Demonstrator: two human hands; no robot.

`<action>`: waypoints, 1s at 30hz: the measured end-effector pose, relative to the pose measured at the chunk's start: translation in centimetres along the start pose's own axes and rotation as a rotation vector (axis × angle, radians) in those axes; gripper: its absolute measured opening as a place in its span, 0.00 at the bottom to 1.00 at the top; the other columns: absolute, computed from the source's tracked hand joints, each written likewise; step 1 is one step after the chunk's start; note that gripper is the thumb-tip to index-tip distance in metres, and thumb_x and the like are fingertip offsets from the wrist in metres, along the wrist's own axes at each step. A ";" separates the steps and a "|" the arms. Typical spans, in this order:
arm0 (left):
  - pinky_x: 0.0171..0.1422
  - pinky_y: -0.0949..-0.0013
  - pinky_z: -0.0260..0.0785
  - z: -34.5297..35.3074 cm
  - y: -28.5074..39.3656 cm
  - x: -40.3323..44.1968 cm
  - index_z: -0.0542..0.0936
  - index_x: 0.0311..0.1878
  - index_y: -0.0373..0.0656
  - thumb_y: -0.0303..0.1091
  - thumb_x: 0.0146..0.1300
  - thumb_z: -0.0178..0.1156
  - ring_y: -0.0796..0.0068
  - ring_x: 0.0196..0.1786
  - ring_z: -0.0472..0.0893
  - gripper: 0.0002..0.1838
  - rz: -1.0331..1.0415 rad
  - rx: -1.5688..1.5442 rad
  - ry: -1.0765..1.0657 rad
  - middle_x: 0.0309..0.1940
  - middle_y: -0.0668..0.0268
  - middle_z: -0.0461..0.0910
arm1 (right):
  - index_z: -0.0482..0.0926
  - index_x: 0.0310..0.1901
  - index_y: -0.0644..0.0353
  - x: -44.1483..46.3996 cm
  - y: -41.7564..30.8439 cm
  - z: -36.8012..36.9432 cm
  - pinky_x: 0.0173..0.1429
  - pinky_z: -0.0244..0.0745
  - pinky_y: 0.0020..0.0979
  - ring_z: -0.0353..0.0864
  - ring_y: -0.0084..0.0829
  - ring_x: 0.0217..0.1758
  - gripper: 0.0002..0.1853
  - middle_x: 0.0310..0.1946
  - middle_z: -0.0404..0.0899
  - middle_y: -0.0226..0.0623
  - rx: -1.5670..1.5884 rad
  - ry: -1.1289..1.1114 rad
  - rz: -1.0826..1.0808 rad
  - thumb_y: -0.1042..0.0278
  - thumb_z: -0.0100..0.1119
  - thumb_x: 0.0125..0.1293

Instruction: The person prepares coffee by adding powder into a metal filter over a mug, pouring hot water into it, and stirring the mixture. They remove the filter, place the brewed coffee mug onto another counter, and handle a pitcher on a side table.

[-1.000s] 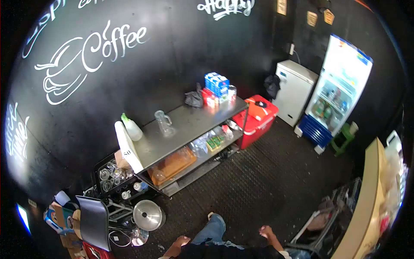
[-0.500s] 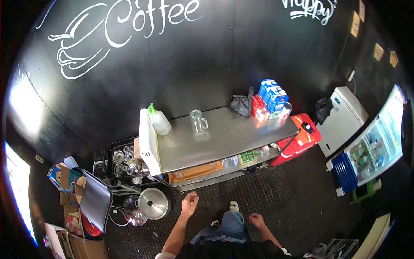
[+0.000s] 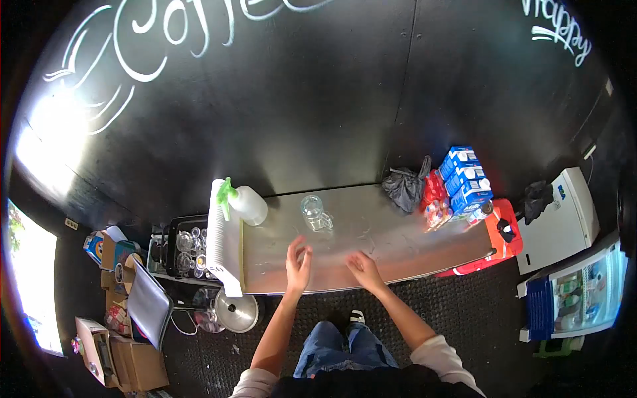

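Both hands reach over the front part of a metal table [image 3: 398,249] and hold nothing. My left hand [image 3: 298,265] has its fingers apart, just below a clear glass jar with a handle [image 3: 314,212]. To the right, my right hand [image 3: 364,270] is also open, its fingers spread toward the jar without touching it. A white spray bottle with a green nozzle [image 3: 248,205] stands at the table's left end, beside a tall stack of white cups or lids [image 3: 224,239].
Blue and white cartons [image 3: 468,182], a black plastic bag [image 3: 405,188] and a red bag [image 3: 434,191] are on the table's right end. Beyond it are a red cooler [image 3: 505,232], a white freezer [image 3: 557,222] and a lit fridge [image 3: 587,292]. A tray of glasses [image 3: 189,249] and a steel pot [image 3: 237,310] lie left.
The view has turned and come closer to the metal table. Both hands have moved forward from above the floor to over the tabletop.
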State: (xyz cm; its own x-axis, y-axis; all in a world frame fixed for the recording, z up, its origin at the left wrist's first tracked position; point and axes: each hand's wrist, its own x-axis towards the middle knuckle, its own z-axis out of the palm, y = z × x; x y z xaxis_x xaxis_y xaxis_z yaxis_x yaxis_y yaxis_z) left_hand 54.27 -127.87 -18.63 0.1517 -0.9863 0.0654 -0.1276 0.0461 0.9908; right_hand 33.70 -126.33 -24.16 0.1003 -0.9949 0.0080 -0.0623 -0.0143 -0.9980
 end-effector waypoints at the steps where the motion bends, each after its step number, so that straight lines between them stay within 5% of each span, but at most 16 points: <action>1: 0.57 0.66 0.70 0.5 -0.1 1.2 0.66 0.64 0.38 0.33 0.68 0.59 0.67 0.55 0.76 0.24 0.009 -0.040 0.017 0.60 0.58 0.71 | 0.73 0.47 0.65 2.0 -2.1 0.6 0.48 0.73 0.26 0.77 0.27 0.47 0.13 0.44 0.77 0.37 -0.092 0.021 -0.044 0.68 0.60 0.67; 4: 0.61 0.64 0.68 1.8 0.1 4.1 0.63 0.67 0.37 0.34 0.69 0.56 0.66 0.60 0.73 0.26 -0.025 -0.089 0.032 0.63 0.56 0.67 | 0.73 0.52 0.65 7.7 -3.8 2.5 0.54 0.74 0.35 0.74 0.40 0.56 0.17 0.55 0.72 0.48 -0.396 0.128 -0.279 0.65 0.60 0.66; 7: 0.66 0.65 0.64 2.6 -0.4 5.7 0.60 0.69 0.35 0.38 0.72 0.52 0.67 0.64 0.69 0.28 -0.069 -0.249 0.048 0.64 0.55 0.66 | 0.73 0.53 0.63 11.1 -2.5 4.8 0.55 0.72 0.40 0.76 0.46 0.53 0.16 0.51 0.75 0.50 -0.476 0.290 -0.306 0.64 0.57 0.68; 10: 0.66 0.63 0.65 2.9 -0.3 6.9 0.59 0.70 0.37 0.40 0.72 0.52 0.67 0.65 0.68 0.28 -0.196 -0.297 0.092 0.66 0.56 0.64 | 0.73 0.50 0.63 12.6 -2.3 5.8 0.52 0.72 0.41 0.78 0.47 0.47 0.15 0.44 0.78 0.50 -0.360 0.219 -0.066 0.61 0.54 0.69; 14: 0.65 0.60 0.67 1.6 -0.8 8.2 0.60 0.70 0.37 0.42 0.72 0.52 0.66 0.67 0.67 0.29 -0.306 -0.406 0.046 0.67 0.58 0.62 | 0.74 0.46 0.65 13.4 -2.1 6.7 0.50 0.73 0.38 0.80 0.42 0.42 0.16 0.37 0.80 0.46 -0.240 0.211 0.059 0.57 0.50 0.72; 19: 0.66 0.52 0.66 0.5 -1.1 8.6 0.60 0.69 0.38 0.50 0.72 0.48 0.63 0.68 0.65 0.31 -0.399 -0.454 -0.039 0.68 0.60 0.60 | 0.70 0.35 0.63 13.2 -0.9 8.2 0.39 0.68 0.26 0.70 0.19 0.32 0.17 0.26 0.70 0.28 0.048 0.219 0.112 0.57 0.45 0.75; 22: 0.66 0.50 0.66 -0.1 -0.5 8.6 0.59 0.69 0.36 0.50 0.72 0.49 0.61 0.69 0.64 0.33 -0.531 -0.623 0.004 0.67 0.58 0.61 | 0.70 0.33 0.65 13.0 -1.4 9.0 0.39 0.68 0.32 0.68 0.27 0.31 0.17 0.24 0.69 0.39 0.190 0.321 0.133 0.59 0.47 0.74; 26: 0.69 0.49 0.65 -2.3 0.6 9.4 0.58 0.68 0.31 0.52 0.72 0.47 0.59 0.69 0.64 0.34 -0.636 -0.751 -0.089 0.66 0.54 0.60 | 0.69 0.32 0.65 12.6 -2.3 8.8 0.37 0.65 0.30 0.63 0.22 0.30 0.16 0.23 0.66 0.37 0.232 0.353 0.085 0.60 0.49 0.74; 30: 0.68 0.49 0.68 -4.6 0.8 10.9 0.58 0.68 0.30 0.54 0.71 0.47 0.55 0.68 0.66 0.36 -0.793 -0.865 -0.275 0.66 0.53 0.62 | 0.71 0.31 0.63 11.1 -6.3 8.6 0.39 0.64 0.35 0.68 0.32 0.29 0.11 0.24 0.69 0.39 -0.092 0.349 -0.137 0.66 0.53 0.70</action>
State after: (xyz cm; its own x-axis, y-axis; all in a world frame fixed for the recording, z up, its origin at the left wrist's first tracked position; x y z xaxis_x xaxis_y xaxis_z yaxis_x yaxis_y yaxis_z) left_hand 60.35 -137.87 -16.55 -0.3370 -0.7842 -0.5210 0.6216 -0.6009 0.5025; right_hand 43.78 -136.43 -18.28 -0.2294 -0.9570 0.1776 -0.1622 -0.1423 -0.9764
